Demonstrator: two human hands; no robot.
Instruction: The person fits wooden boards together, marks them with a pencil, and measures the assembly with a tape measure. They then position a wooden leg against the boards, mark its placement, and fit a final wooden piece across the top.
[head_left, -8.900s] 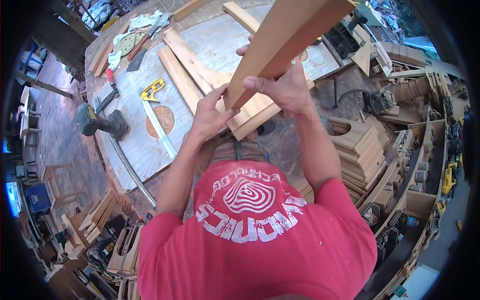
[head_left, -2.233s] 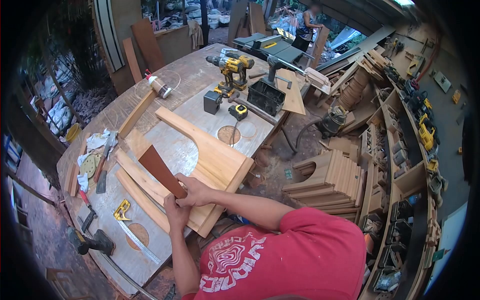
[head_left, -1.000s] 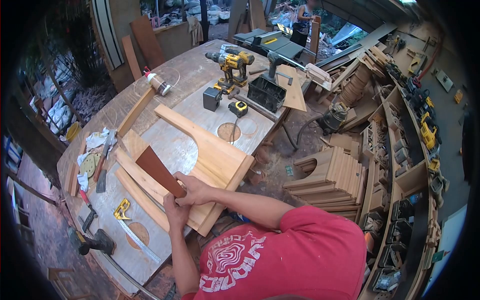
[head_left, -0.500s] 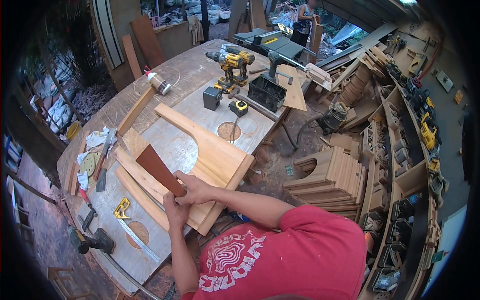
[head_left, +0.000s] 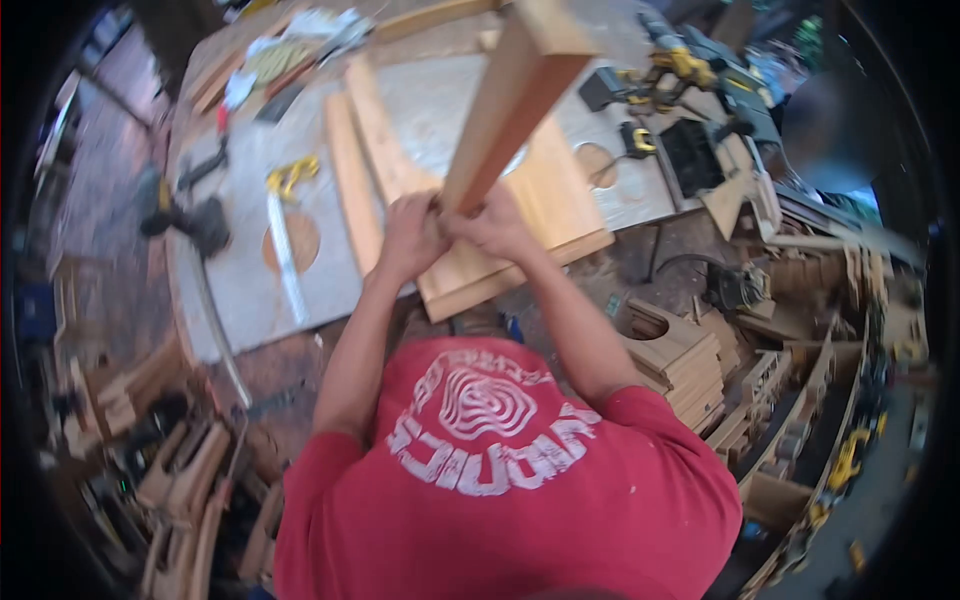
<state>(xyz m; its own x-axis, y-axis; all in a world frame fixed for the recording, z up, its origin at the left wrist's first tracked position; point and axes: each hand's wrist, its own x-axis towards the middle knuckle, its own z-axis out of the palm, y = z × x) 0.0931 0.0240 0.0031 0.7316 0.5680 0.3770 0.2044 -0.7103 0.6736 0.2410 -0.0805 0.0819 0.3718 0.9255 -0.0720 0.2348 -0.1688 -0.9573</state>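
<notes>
A long wooden board [head_left: 520,100] stands tilted up toward the camera, and both hands grip its lower end. My left hand [head_left: 412,238] is closed on its left side; my right hand [head_left: 492,225] is wrapped round its right side. Beneath and behind them lies a wide light wooden panel [head_left: 550,185] with a thick front edge. Left of the panel a narrow wooden strip [head_left: 352,180] lies on the workbench [head_left: 330,295]. The picture is slightly blurred.
On the bench's left are a yellow square [head_left: 290,178] with a metal ruler [head_left: 288,265] and a cordless tool [head_left: 200,225]. Toward the back right stand a drill [head_left: 680,65], a tape measure [head_left: 636,138] and a black bin [head_left: 690,155]. Stacked wooden parts [head_left: 680,365] are at the right.
The view has swung, so the bench appears further left and higher. The board in my hands now points up toward the camera and shows its broad faces. Both hands still grip it.
</notes>
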